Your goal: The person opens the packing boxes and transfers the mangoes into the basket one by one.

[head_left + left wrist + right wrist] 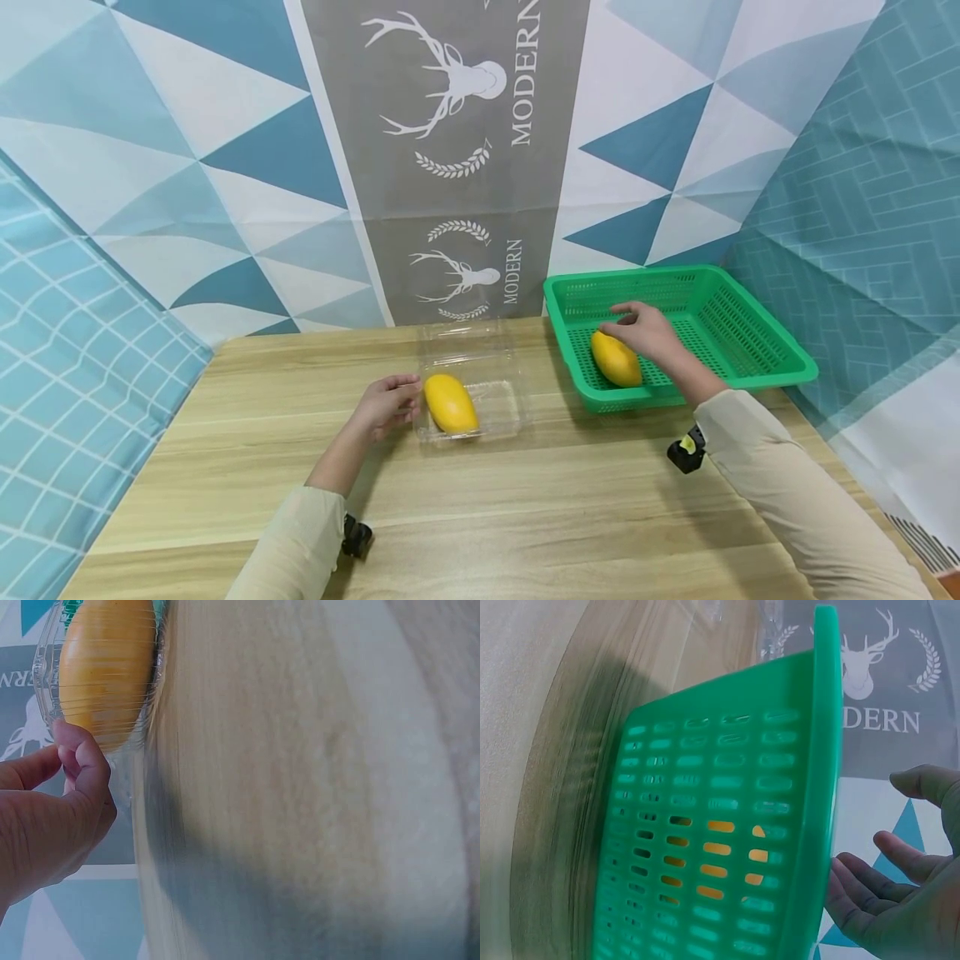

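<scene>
A yellow mango (451,403) lies in a clear plastic clamshell box (501,404) whose lid is folded back toward the wall. My left hand (387,406) is at the box's left side, thumb and index finger pinching its rim in the left wrist view. Over the green basket (757,379) hovers my right hand (647,332), just above a second mango (617,360) that rests on the basket floor. In the right wrist view the fingers (907,859) of that hand are spread apart, and the second mango shows only through the basket's slots.
Both items stand on a wooden table (480,508), the basket at the back right and the box near the back middle. Patterned wall sheets (465,192) rise right behind the table. The basket's raised rim lies beneath my right wrist.
</scene>
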Demonstrator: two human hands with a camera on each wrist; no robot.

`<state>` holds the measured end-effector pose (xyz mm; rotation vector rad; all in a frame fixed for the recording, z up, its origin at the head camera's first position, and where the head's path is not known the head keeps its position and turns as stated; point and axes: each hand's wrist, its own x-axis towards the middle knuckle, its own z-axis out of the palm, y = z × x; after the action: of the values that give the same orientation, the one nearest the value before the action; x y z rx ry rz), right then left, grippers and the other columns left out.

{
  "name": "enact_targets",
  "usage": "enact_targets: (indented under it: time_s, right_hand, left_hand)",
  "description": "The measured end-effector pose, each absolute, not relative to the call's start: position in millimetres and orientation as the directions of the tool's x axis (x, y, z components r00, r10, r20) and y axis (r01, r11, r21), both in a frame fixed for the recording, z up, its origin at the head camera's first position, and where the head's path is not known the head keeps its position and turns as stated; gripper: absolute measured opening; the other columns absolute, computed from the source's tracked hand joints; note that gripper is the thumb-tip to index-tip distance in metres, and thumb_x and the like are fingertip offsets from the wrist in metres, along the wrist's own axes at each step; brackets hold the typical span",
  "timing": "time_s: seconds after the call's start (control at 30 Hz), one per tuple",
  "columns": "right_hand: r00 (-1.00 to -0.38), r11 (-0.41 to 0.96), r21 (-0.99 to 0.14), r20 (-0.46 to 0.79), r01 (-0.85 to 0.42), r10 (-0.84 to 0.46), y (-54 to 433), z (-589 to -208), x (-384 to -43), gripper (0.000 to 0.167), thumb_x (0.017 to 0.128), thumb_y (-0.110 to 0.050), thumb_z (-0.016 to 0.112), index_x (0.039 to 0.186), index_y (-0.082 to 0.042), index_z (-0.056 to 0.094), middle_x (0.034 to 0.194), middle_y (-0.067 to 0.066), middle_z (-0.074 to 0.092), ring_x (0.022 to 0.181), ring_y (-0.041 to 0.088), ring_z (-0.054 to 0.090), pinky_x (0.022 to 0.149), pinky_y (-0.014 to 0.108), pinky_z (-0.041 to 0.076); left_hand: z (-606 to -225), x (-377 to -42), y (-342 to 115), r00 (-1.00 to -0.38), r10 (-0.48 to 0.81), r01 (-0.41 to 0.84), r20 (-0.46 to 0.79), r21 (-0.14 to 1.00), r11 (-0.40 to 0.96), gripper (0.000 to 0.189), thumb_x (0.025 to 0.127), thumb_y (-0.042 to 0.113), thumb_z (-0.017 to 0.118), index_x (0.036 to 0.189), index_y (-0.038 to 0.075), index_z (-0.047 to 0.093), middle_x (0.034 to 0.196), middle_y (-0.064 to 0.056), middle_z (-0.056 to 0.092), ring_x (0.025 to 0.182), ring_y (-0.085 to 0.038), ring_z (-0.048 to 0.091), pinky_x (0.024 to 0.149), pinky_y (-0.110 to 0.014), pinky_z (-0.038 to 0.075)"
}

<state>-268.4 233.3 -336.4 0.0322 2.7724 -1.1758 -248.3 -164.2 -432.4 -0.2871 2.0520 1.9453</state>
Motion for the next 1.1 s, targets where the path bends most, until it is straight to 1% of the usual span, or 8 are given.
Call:
enact_targets:
  time_s: [0.23,0.47,1.1]
  right_hand:
    - [-0.990,0.712,-0.700,-0.133,0.063,-0.043,228,-334,-266,0.060,0.092,-0.038,0.056,0.141,-0.009,0.038,0.137,0.024,0.042,0.121,0.041,0.044,0.093,0.053,0.044]
    - [-0.991,0.726,-0.687,-0.119,0.037,-0.062,222,-332,-266,0.057,0.092,-0.036,0.056,0.140,-0.009,0.040,0.136,0.023,0.044,0.119,0.041,0.046,0.089,0.051,0.046]
    - [-0.989,0.690,-0.724,-0.106,0.003,-0.107,210,-328,-263,0.054,0.092,-0.038,0.057,0.137,-0.012,0.043,0.136,0.019,0.045,0.121,0.038,0.045,0.097,0.053,0.042]
  left_hand:
    - [-433,-247,-164,-0.935,0.051,-0.347,-0.352,0.934,0.078,0.039,0.094,0.013,0.055,0.128,-0.003,0.047,0.082,0.000,0.052,0.066,-0.009,0.052,0.062,-0.020,0.053]
    - [-432,-246,-163,-0.936,0.054,-0.345,-0.349,0.936,0.069,0.040,0.094,0.013,0.055,0.129,-0.004,0.046,0.083,0.000,0.052,0.067,-0.009,0.052,0.061,-0.019,0.053]
    - [-431,-246,-163,-0.935,0.062,-0.345,-0.349,0.936,0.063,0.042,0.094,0.012,0.054,0.131,-0.005,0.044,0.084,-0.001,0.051,0.068,-0.009,0.051,0.062,-0.019,0.053]
